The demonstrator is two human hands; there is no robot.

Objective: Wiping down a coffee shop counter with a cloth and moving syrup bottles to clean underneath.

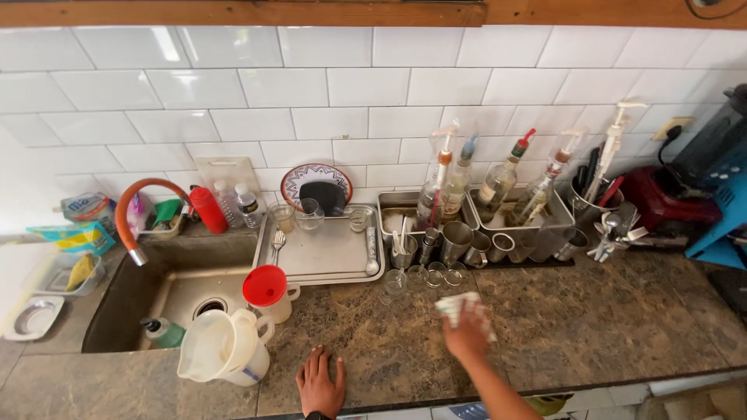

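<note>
The right hand point(467, 336) is closed over a crumpled white-and-green striped cloth point(461, 309), pressing it onto the mottled brown stone countertop point(591, 327) just in front of a cluster of small clear glasses point(424, 276). The left hand point(320, 381) lies flat near the counter's front edge, fingers spread, holding nothing. To my eye, wiping well here means firm, even pressure and short strokes kept clear of the glasses and of the white plastic jug point(226, 346) beside the sunken stone sink point(175, 292).
</note>
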